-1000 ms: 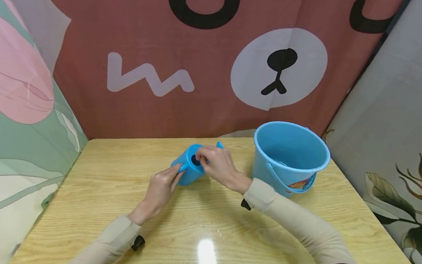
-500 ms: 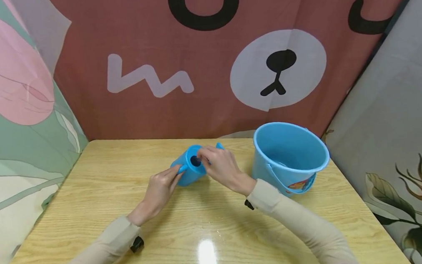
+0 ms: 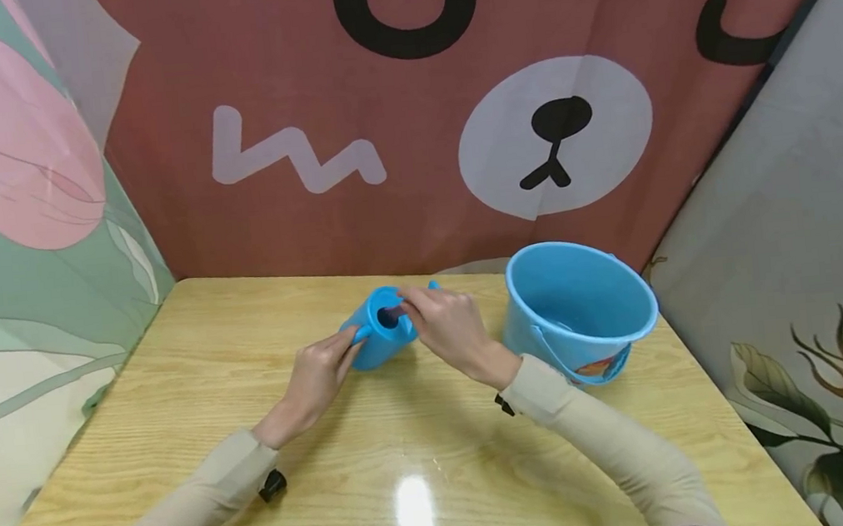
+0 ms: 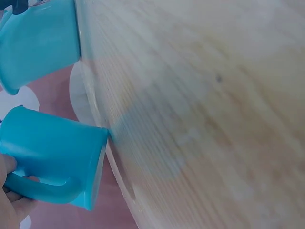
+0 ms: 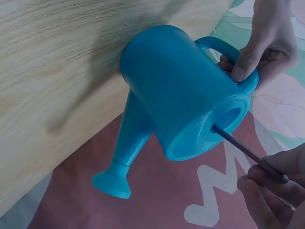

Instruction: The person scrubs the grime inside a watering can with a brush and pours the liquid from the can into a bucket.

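Note:
A blue toy watering can (image 3: 382, 352) stands near the back middle of the table, its top opening showing in the head view. My left hand (image 3: 318, 375) grips the can's handle (image 5: 224, 46), thumb pressed on it in the right wrist view. In my right hand (image 3: 451, 327) a thin dark stick (image 5: 245, 151) is pinched between thumb and fingers. The stick's far end goes into the can's opening and is hidden inside. The spout (image 5: 127, 143) with its flared head points away from the left hand.
A light blue bucket (image 3: 541, 344) stands to the right, its handle hanging down at the front. Patterned cloths (image 3: 313, 231) hang behind and beside the wooden table (image 3: 300, 507). Light glares on the table's front middle, near small specks.
My right hand has drawn slightly back to the right from the can's opening, so more of the stick shows. The left hand and the watering can stay nearly still.

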Motion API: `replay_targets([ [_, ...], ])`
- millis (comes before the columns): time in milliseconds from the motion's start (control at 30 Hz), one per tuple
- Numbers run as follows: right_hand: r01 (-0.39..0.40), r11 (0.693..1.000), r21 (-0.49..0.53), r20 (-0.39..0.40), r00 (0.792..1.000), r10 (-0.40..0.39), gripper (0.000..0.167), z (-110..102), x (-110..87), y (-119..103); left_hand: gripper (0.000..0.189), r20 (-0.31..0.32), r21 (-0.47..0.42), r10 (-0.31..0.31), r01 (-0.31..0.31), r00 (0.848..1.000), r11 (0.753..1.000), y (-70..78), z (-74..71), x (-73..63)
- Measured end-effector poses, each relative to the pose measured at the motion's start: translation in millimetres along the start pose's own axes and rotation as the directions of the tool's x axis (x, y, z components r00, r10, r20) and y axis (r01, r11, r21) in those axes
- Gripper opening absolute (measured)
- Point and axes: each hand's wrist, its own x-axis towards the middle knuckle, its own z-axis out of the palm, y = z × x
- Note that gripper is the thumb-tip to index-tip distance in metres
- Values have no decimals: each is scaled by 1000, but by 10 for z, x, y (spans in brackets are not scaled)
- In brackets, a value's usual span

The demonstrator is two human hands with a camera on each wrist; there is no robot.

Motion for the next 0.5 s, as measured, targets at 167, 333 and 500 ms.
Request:
replay_targets([
  [167, 6, 1000, -5, 0, 1000, -6, 18, 41, -15, 13, 31, 2, -6, 6, -6, 1000, 1000, 8, 10, 7],
  [333, -4, 1000, 19, 29, 1000, 4, 19, 117, -36, 27, 31, 15, -15, 9, -9, 1000, 1000, 29, 15, 26],
  [500, -2, 1000, -23, 32, 999, 3, 14, 214, -70, 47, 29, 31, -14, 4, -4, 1000, 1000, 52, 5, 38],
])
